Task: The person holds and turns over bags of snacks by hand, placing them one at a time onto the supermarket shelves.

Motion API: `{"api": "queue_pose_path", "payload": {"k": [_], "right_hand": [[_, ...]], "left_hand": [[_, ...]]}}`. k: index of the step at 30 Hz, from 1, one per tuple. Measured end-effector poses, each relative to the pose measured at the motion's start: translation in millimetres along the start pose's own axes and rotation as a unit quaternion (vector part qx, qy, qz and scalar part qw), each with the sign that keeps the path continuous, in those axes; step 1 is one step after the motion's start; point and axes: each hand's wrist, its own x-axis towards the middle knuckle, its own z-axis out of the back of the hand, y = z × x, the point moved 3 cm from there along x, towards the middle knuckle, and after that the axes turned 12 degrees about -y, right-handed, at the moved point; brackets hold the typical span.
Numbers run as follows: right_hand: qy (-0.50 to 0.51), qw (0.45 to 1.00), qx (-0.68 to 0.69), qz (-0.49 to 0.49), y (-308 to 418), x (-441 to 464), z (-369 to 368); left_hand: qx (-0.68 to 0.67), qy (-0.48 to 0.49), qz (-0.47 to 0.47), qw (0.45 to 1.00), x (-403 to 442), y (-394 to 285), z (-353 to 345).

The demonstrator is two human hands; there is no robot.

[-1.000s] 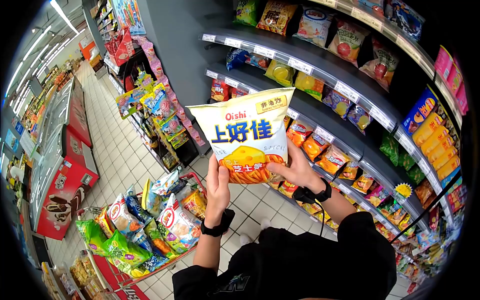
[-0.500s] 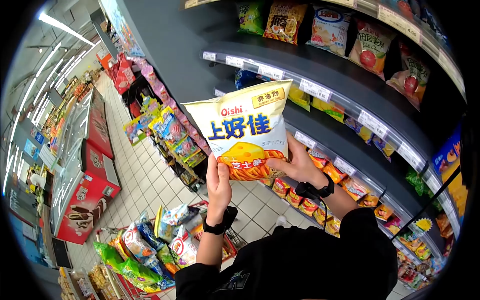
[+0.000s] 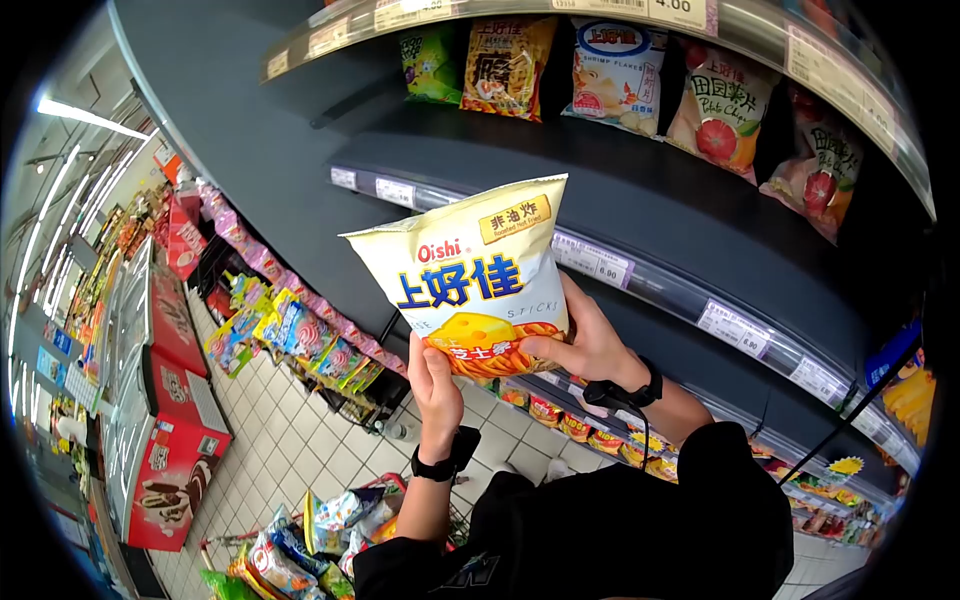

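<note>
Left hand (image 3: 436,392) and right hand (image 3: 597,348) grip a snack bag (image 3: 462,278) by its lower sides; over-squeezing could crush it.

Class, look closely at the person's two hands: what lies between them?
In the head view, the lower part of the snack bag lies between the left hand and the right hand, both touching it.

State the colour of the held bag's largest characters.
The largest characters on the bag are blue, seen in the head view.
</note>
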Motion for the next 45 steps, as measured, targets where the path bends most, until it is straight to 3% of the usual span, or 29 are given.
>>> {"api": "queue_pose_path", "payload": {"k": [7, 11, 15, 23, 30, 34, 37, 38, 39, 40, 41, 43, 45], "right_hand": [[-0.066, 0.996, -0.040, 0.053, -7.5, 34.5, -1.6], [-0.056, 0.997, -0.033, 0.033, -17.6, 66.5, -28.2], [-0.037, 0.997, -0.048, 0.044, -28.2, 108.7, -74.2], [-0.060, 0.990, -0.002, 0.125, -16.3, 204.5, -182.2], [-0.068, 0.972, -0.045, 0.222, 16.0, 276.4, -241.5], [-0.098, 0.966, -0.055, 0.231, 39.1, 316.2, -260.8], [-0.141, 0.933, -0.164, 0.288, 57.8, 359.6, -264.9], [-0.142, 0.934, -0.151, 0.293, 65.2, 371.0, -268.1], [-0.163, 0.911, -0.248, 0.288, 75.4, 377.6, -269.1], [-0.147, 0.925, -0.210, 0.281, 86.9, 377.6, -270.9], [-0.130, 0.937, -0.173, 0.275, 108.2, 375.5, -278.1], [-0.124, 0.927, -0.235, 0.266, 127.0, 384.7, -272.3], [-0.216, 0.866, -0.302, 0.336, 137.4, 404.3, -267.6]], "left_hand": [[-0.074, 0.011, 0.008, 0.997, 49.9, 42.1, -17.6], [-0.057, -0.015, 0.008, 0.998, 89.7, 59.0, 2.5], [-0.072, 0.013, -0.058, 0.996, 150.8, 48.0, 30.5], [-0.055, 0.024, -0.154, 0.986, 282.1, -0.4, 100.4], [-0.045, 0.021, -0.146, 0.988, 364.5, -23.5, 143.8], [-0.085, 0.036, -0.142, 0.986, 405.7, -62.3, 145.4], [-0.163, 0.068, -0.103, 0.979, 448.5, -77.9, 147.5], [-0.139, 0.091, -0.149, 0.975, 459.8, -84.8, 148.7], [-0.114, 0.115, -0.194, 0.967, 471.0, -91.5, 149.9], [-0.116, 0.120, -0.196, 0.966, 484.3, -96.8, 148.9], [-0.175, 0.144, -0.160, 0.961, 498.1, -101.8, 146.0], [-0.268, 0.179, -0.102, 0.941, 507.4, -117.7, 136.0], [-0.211, 0.133, -0.161, 0.955, 516.9, -131.0, 125.1]]}}
